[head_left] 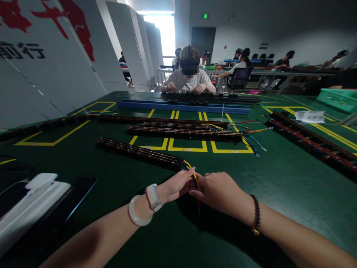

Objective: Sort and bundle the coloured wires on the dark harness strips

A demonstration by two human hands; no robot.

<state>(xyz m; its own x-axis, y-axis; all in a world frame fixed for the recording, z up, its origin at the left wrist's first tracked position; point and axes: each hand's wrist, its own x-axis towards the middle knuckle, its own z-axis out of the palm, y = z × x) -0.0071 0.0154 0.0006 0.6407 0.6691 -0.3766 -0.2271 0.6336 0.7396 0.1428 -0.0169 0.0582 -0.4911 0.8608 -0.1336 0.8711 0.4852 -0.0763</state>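
A long, dark wired strip (pixel 139 152) lies slantwise on the green table, its near end by my hands. From that end come yellow, red and dark wires (pixel 194 175). My left hand (pixel 181 183) is closed around these wires, thumb on top. Close against it, my right hand (pixel 216 188) is closed on the same wires, its fingertips partly hidden. A red wire end (pixel 199 206) hangs below the hands. Behind lie further dark strips (pixel 184 131) with ring terminals (pixel 270 128) on their wire ends.
A blue rail (pixel 184 106) crosses the table's far side, where a co-worker (pixel 189 70) sits. More wired strips (pixel 315 143) lie at right, near a clear plastic bag (pixel 310 116) and a green basket (pixel 338 99). White devices (pixel 36 208) and a dark flat object (pixel 75 197) lie at left.
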